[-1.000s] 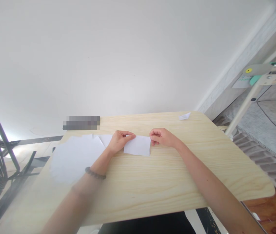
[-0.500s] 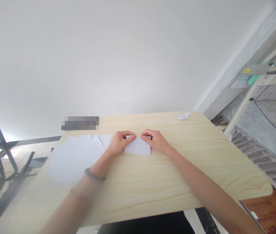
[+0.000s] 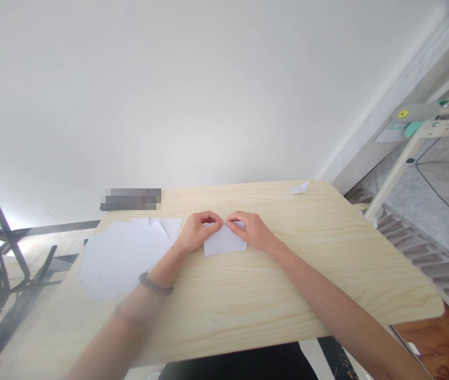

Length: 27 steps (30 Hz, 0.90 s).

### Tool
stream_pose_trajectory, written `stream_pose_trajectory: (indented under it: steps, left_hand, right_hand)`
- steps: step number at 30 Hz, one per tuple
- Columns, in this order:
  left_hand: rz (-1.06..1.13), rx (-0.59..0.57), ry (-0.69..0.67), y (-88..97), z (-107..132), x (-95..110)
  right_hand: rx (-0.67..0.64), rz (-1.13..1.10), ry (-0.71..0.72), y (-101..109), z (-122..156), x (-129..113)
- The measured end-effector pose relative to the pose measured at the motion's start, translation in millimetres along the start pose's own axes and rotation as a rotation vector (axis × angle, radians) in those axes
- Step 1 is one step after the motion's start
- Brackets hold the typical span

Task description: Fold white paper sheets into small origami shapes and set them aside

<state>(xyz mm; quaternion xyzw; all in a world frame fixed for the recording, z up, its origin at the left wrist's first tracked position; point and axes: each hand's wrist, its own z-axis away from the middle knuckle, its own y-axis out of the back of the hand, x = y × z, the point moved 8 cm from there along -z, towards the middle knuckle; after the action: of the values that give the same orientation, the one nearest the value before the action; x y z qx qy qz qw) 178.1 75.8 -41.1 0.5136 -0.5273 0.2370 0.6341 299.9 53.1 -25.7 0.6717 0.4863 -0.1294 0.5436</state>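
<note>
A small folded sheet of white paper is between my two hands, over the middle of the wooden table. My left hand pinches its far edge between thumb and forefinger. Just to the right, my right hand pinches the same edge, the fingertips of both hands almost meeting. The upper corners of the paper are partly hidden behind my fingers. A dark beaded bracelet circles my left wrist.
Loose white sheets spread over the left of the table. A small folded paper boat rests near the far right edge. A blurred dark object lies at the back left, by the wall.
My fingertips have drawn closer together along the paper's far edge. The paper has turned slightly, its near edge now sloping up to the right.
</note>
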Motion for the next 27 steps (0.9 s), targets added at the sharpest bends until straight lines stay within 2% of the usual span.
stream_pose_trajectory:
  steps: [6,12,17,20,24,27]
  left_hand:
    - [-0.042,0.04,0.026,5.0,1.1,-6.0]
    - [-0.045,0.016,0.056,4.0,1.2,-10.8]
    - [-0.046,-0.008,0.099,4.5,2.2,-18.1]
    - [0.024,-0.016,0.113,3.8,2.2,-19.4]
    - [0.146,-0.026,0.137,0.7,1.1,-17.1]
    - [0.145,-0.021,0.108,-0.6,0.9,-10.0]
  right_hand:
    - [-0.046,0.009,-0.025,7.0,-1.1,4.8]
    - [-0.076,0.019,-0.034,17.0,-0.3,9.3]
    - [0.014,0.019,-0.108,42.6,2.4,22.7]
    - [0.059,0.013,-0.151,53.2,4.2,28.3]
    - [-0.012,-0.007,-0.161,40.4,4.4,24.8]
    - [-0.025,-0.038,-0.147,25.1,3.5,18.0]
